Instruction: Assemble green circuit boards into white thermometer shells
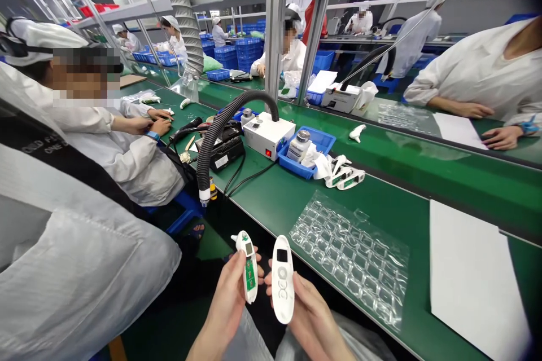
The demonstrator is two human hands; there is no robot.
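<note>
My left hand [226, 293] is closed around a white ear thermometer half [250, 273], with a small display and a green circuit board showing inside. It stands nearly upright, its probe end pointing up and left. In my right hand [311, 307] is a white oval thermometer cover [283, 282], also upright, with a dark window near the top and rounded button shapes below. The two pieces are close together but apart, in front of the bench edge. A clear plastic blister tray [351, 254] lies on the bench beyond my right hand.
White paper [470, 271] covers the bench at right. Behind the tray sit several thermometer halves [345, 177] and a blue bin [326, 138] holding a metal-capped bottle [298, 145]. A black flexible hose [205, 141] arches from a white box [269, 135]. A co-worker [139, 163] sits close on the left.
</note>
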